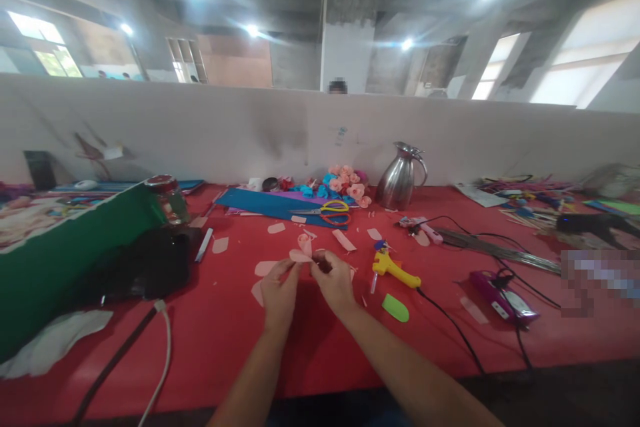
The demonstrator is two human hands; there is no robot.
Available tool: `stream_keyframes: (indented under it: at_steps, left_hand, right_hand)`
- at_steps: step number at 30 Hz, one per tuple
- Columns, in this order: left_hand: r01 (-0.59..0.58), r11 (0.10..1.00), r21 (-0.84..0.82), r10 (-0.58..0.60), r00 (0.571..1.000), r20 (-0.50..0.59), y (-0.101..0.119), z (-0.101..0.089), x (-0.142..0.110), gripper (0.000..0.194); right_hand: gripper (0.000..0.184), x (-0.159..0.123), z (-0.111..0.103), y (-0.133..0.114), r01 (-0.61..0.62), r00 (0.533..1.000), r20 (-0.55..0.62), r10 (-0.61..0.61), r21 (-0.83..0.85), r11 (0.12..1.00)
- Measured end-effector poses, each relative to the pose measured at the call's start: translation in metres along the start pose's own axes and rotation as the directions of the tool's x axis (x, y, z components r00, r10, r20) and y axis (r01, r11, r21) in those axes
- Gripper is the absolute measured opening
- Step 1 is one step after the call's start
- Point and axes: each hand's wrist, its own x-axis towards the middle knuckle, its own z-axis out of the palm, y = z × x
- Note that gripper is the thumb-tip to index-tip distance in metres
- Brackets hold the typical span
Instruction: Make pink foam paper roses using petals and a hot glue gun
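Note:
Both hands meet over the red table (225, 340) near its middle. My left hand (279, 293) pinches a small pink petal-shaped piece (300, 255) between thumb and fingers. My right hand (334, 283) is closed with its fingertips against the same pink piece from the right. More pink petal cut-outs (344, 240) lie scattered on the table just beyond the hands. A yellow glue gun (395, 270) lies to the right of my right hand, and a green leaf-shaped piece (395, 307) lies near it.
Scissors (327, 211) rest on blue sheets (270, 203) at the back, beside finished paper flowers (347, 183) and a steel jug (400, 177). A green sheet (65, 253) and black bag (145, 263) lie left. Cables (450, 323), a purple tool (503, 297) and wires (500, 250) lie right.

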Motion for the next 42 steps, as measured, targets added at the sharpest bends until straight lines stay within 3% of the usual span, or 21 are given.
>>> stream_keyframes:
  at_steps: [12,26,42]
  left_hand:
    - [0.122,0.985,-0.122,-0.115,0.991,0.062,-0.0043,0.0023,0.0000,0.014]
    - [-0.083,0.996,0.044,0.083,0.997,0.008,-0.0027,0.0017,-0.0041,0.020]
    - [-0.103,0.985,0.139,0.100,0.995,0.032,0.0012,0.0016,-0.0056,0.021]
  right_hand:
    - [0.014,-0.0025,0.0048,0.0063,-0.033,0.999,0.042,0.031,0.051,0.998]
    - [0.010,-0.0033,0.0016,-0.0005,-0.021,1.000,0.013,0.021,-0.006,1.000]
    - [0.011,-0.0052,0.0032,0.0028,0.013,0.999,0.034,-0.013,-0.013,1.000]
